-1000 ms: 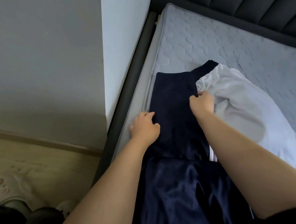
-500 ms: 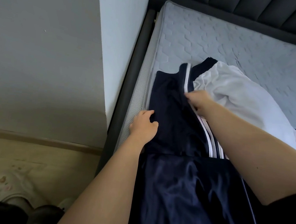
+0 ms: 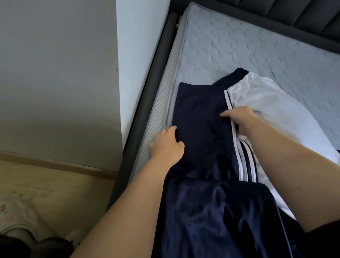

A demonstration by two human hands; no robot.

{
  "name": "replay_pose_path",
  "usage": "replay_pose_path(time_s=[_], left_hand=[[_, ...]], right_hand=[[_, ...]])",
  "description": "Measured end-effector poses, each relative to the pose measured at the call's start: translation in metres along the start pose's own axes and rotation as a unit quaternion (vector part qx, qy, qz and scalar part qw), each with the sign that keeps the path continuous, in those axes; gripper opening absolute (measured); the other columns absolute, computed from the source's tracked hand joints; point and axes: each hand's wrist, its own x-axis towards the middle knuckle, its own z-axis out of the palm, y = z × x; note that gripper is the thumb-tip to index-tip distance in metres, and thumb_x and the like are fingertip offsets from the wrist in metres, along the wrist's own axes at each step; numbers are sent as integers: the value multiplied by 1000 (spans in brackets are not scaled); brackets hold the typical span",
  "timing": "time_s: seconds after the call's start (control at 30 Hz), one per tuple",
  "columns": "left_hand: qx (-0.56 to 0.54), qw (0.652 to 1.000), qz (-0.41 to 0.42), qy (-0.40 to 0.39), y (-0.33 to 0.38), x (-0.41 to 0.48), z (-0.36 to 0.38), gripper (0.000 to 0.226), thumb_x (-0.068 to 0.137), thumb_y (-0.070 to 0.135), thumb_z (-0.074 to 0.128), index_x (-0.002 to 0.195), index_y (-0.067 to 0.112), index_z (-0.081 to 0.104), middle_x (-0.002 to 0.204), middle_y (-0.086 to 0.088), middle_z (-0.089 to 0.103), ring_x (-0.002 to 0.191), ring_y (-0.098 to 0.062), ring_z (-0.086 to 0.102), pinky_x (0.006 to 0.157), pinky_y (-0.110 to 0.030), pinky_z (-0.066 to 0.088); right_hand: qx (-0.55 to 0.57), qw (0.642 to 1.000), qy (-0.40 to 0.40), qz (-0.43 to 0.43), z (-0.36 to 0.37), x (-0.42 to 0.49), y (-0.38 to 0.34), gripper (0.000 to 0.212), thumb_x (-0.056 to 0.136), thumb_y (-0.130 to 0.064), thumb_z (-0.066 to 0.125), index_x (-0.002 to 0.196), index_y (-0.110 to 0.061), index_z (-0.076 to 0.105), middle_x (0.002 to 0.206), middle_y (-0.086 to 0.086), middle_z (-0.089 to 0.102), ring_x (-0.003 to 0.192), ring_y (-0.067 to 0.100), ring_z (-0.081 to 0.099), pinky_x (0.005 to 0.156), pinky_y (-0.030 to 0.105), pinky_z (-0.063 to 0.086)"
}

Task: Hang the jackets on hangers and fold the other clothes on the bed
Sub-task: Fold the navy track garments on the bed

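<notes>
Filling the view beyond both hands, a pale grey quilted mattress sits in a dark bed frame with a padded headboard at the far end. A grey wall stands to the left of the left hand, with wooden floor below it.

The navy striped garment lies flat on the mattress between the hands. A shiny navy garment lies under the forearms, and a white garment is heaped just beyond the right hand.

A second ago the right hand gripped the white garment. It now pinches the navy garment's striped edge, which has been drawn rightward, leaving the panel wider and flatter. The left hand has stayed put, its fingers curled on that garment's left edge at the mattress border.

Counted: one mattress, three garments, two hands, three white stripes, one pale clog on the floor nearer than the left hand.
</notes>
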Motion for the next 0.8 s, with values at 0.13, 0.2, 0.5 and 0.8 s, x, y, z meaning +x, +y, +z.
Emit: replay_pose_path(time_s=[0.13,0.2,0.5,0.8], left_hand=[[28,1000,-2,-11,3,-4,1,61,91,24,47,148,24,24,147,-1,36,132,-24,37,106,-45,28],[35,999,0,-9,3,-5,2,62,91,23,47,148,24,23,147,-2,36,133,-24,35,107,-45,27],[-19,1000,-16,-4,2,-3,1,63,91,22,49,148,24,22,145,1,40,129,-22,40,107,-45,26],[-30,1000,-9,2,-2,-4,4,63,91,20,50,148,23,23,144,1,40,130,-21,39,108,-43,25]], right_hand=[[-24,999,-32,20,2,-7,-8,33,81,-7,64,113,-3,58,104,15,64,88,30,63,82,44,53],[-48,998,-23,28,4,-9,-11,37,82,-7,62,117,-3,55,112,17,61,99,34,61,90,47,50],[-23,988,-123,90,3,-19,-14,13,87,-22,63,94,-10,62,73,6,69,70,21,63,57,31,49],[281,954,-92,57,-11,-8,-31,14,86,-24,66,85,-11,67,78,5,72,63,19,70,53,28,55]])
